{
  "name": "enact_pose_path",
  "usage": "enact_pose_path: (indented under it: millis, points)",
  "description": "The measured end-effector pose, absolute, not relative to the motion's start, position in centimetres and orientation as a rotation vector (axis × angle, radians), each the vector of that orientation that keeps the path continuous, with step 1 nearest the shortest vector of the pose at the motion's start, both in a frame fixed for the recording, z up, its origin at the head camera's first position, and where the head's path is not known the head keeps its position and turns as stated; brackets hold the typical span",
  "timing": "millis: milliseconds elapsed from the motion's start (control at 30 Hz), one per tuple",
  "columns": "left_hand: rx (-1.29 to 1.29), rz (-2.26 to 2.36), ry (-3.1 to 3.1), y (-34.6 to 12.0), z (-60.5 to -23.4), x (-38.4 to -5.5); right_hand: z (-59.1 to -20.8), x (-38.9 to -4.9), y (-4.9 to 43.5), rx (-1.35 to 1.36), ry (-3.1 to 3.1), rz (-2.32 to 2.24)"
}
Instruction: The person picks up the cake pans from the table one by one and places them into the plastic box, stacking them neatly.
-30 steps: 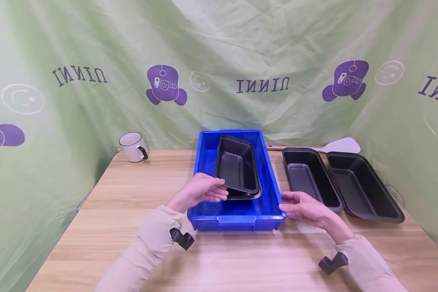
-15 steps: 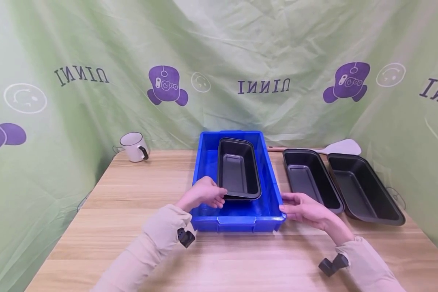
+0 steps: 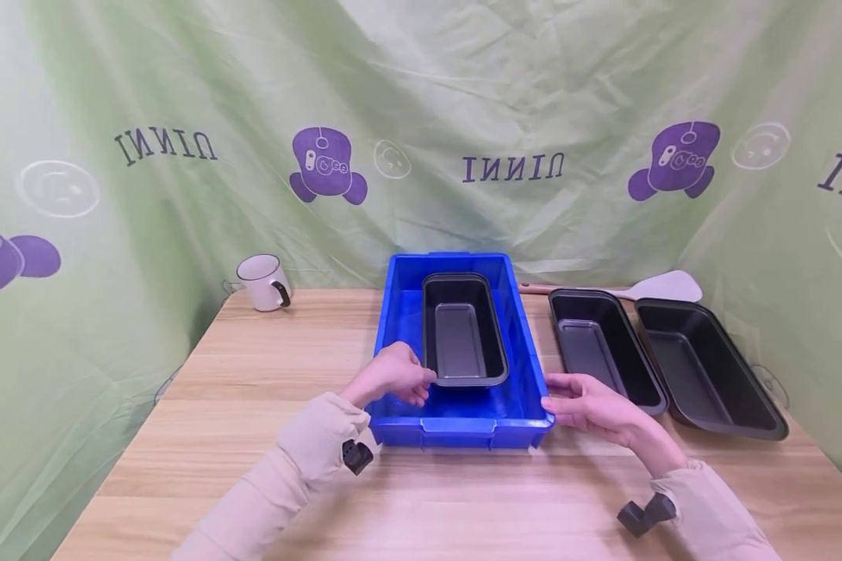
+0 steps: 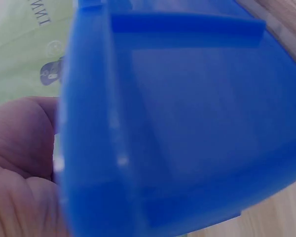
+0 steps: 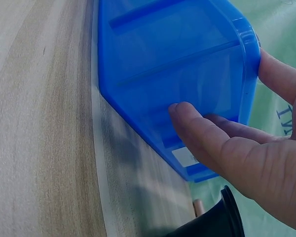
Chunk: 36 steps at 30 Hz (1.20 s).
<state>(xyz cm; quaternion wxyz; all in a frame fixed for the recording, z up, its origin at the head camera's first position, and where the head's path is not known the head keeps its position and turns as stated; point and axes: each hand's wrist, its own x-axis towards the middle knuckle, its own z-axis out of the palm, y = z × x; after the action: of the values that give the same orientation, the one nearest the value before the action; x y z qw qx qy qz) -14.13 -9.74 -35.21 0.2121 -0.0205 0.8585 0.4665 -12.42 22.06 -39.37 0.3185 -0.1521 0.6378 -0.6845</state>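
Observation:
A black loaf pan (image 3: 458, 335) lies lengthwise in a blue plastic bin (image 3: 456, 433), nested so closely that any pan beneath is hidden. My left hand (image 3: 396, 375) reaches over the bin's left wall and pinches the pan's near left corner. In the left wrist view, that wall hides the fingertips of the left hand (image 4: 19, 148). My right hand (image 3: 596, 407) holds the bin's right wall by the near corner. The right wrist view has the right hand (image 5: 241, 148) with its thumb at the rim and fingers extended along the outer wall.
Two more black loaf pans, a nearer one (image 3: 596, 347) and an outer one (image 3: 702, 370), stand right of the bin. Behind them lies a spatula with a white blade (image 3: 670, 287). A white mug (image 3: 261, 284) stands at the back left. Green cloth (image 3: 435, 93) hangs behind the table.
The upper pan's near end has come down and straightened into line with the bin; the lower pan's rim no longer shows. My left hand moved slightly right with it. The right hand stayed on the bin.

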Motion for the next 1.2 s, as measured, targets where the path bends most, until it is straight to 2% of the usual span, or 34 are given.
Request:
enact_pose_path:
  millis: [167, 467, 733, 1200]
  points:
    - [-0.006, 1.358, 2.388, -10.6, -34.3, -14.3, -39.6, -12.3, 22.1, -0.394, 1.683, -1.804]
    - [0.143, 1.534, 2.509, -14.8, -32.9, -14.4, -39.7, -12.3, 22.1, -0.43, 1.641, -1.822]
    - [0.003, 1.732, 2.626, -17.8, -35.1, -14.1, -39.6, -12.4, 22.2, -0.412, 1.666, -1.805]
    - [0.103, 1.922, 2.272, -18.3, -39.0, -13.3, -39.6, -12.6, 22.3, -0.436, 1.663, -1.79]
